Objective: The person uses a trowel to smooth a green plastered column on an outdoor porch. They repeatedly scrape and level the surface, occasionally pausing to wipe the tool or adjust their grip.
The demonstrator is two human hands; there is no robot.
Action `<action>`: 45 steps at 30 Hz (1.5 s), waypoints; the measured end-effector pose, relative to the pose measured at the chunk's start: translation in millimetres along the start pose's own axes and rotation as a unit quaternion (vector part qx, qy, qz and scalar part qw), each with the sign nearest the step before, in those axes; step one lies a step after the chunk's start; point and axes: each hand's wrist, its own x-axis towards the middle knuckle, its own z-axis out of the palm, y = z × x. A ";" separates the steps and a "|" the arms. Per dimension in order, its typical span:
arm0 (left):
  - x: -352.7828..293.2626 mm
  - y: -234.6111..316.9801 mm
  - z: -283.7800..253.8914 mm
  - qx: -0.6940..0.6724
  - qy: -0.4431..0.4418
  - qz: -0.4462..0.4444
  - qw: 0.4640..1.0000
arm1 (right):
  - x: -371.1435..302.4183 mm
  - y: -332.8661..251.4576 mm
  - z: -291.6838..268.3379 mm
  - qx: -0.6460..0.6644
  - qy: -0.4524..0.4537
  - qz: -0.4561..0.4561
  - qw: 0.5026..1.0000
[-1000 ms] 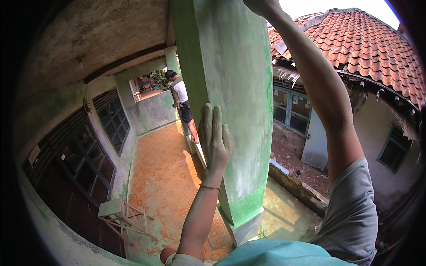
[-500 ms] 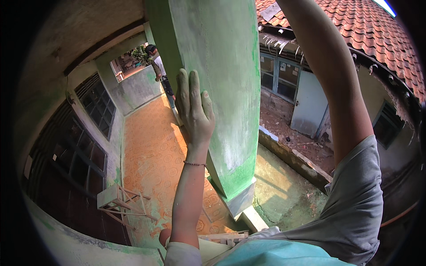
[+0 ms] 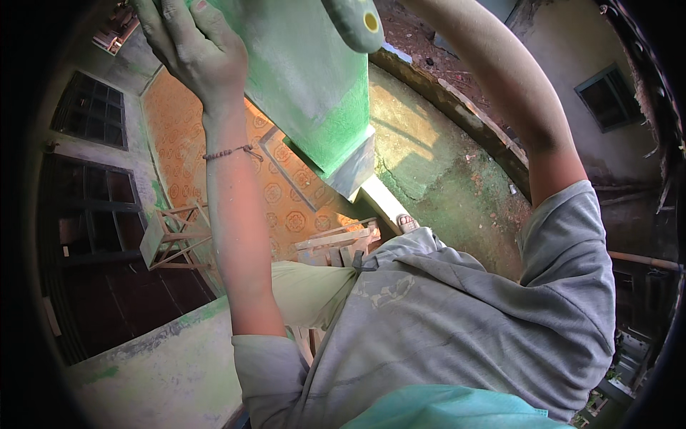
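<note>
A square pillar (image 3: 300,79), painted green with a whitish, streaked face, rises in front of me. My left hand (image 3: 196,50) lies along its left side, fingers stretched out and open, with a beaded bracelet at the wrist; the fingertips run up to the picture's edge. A rounded grey tool handle (image 3: 346,25) with a yellow-rimmed hole reaches down from the top edge in front of the pillar. The tool's working end is out of view. My right forearm goes up past the top edge beside this handle, and the right hand itself is cut off.
I am above the floor, near a wooden slatted stand (image 3: 339,243). Left are orange patterned tiles (image 3: 182,129), a small wooden frame stand (image 3: 175,239) and dark windows (image 3: 93,111). A low wall (image 3: 457,100) edges the concrete on the right. My foot (image 3: 406,223) rests beside the pillar base.
The view has tipped downward, so the pillar and both arms sit higher. The grey handle has come into view; the roof and the other person have left it.
</note>
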 end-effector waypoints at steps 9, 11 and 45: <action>-38.3 0.5 -5.7 0.022 -0.031 -0.025 0.999 | -386.5 -181.1 -103.0 0.205 -0.552 0.340 0.733; -54.3 4.7 -7.5 0.035 -0.054 -0.033 0.997 | -442.3 -222.7 -150.7 0.191 -0.575 0.461 0.648; -528.3 228.5 -227.7 0.107 -0.609 -0.553 0.558 | -673.5 -192.8 -226.5 0.091 -0.602 0.687 0.398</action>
